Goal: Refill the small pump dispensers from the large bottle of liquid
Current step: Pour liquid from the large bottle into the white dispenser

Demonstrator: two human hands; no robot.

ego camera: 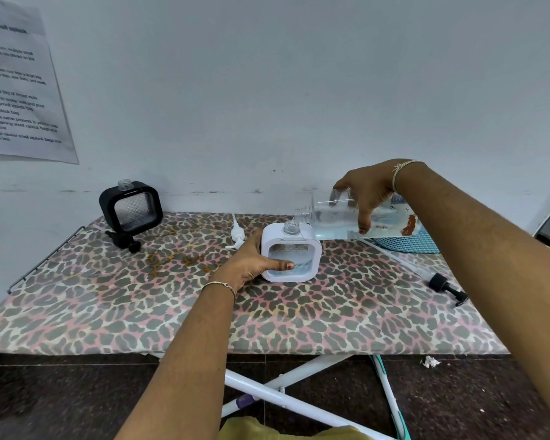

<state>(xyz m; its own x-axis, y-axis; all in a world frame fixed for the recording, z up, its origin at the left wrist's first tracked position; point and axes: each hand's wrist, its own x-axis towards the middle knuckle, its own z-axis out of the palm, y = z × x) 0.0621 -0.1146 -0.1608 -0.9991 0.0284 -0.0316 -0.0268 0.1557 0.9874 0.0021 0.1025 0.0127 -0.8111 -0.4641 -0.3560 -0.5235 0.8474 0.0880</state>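
A white square dispenser [299, 237] stands upright mid-table with its neck open and a shallow layer of bluish liquid inside. My left hand [251, 260] grips its left side, thumb across the clear window. My right hand [367, 190] holds the large clear bottle [334, 219] tipped nearly flat, its open mouth right above the dispenser's neck. A black square dispenser [131, 203] with an open neck stands at the back left against the wall. Its black pump [123, 239] lies in front of it. The white pump [237, 235] lies just left of the white dispenser.
A long black-headed pump with tube [445, 285] lies near the table's right edge. A teal basket [410, 244] sits at the back right under the bottle. The leopard-print table [172, 306] stands against a white wall with a printed sheet [16, 87].
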